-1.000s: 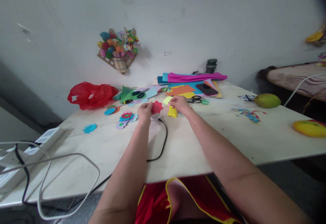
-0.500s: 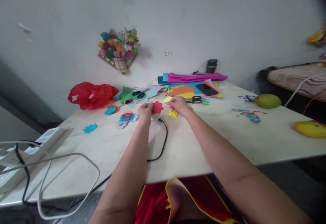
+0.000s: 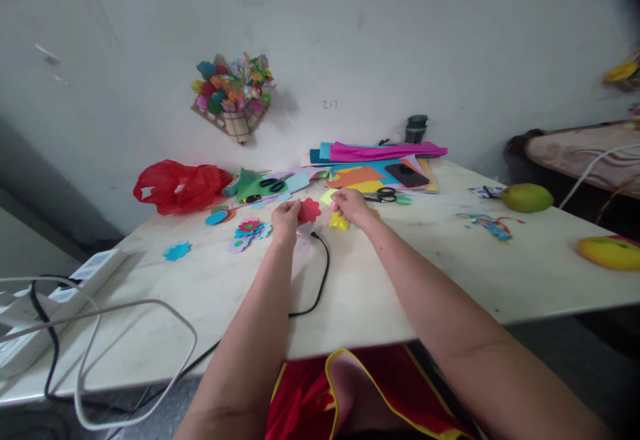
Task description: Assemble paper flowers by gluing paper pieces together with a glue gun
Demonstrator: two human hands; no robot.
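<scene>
Our left hand (image 3: 286, 219) hides the nearest side of the red paper flower (image 3: 311, 209) it pinches. We cannot make out whether anything sits between the fingertips of our right hand (image 3: 350, 205), which covers part of a yellow object (image 3: 339, 222) just below that we cannot identify. The black cable (image 3: 327, 260) passes out of sight behind our left forearm (image 3: 257, 320). Far left of the left hand, the edge crops the power strip (image 3: 100, 272); well right of the right hand, a multicoloured item (image 3: 493, 228) is too blurred for us to name, and the yellow fruit (image 3: 607, 253) is cut off.
</scene>
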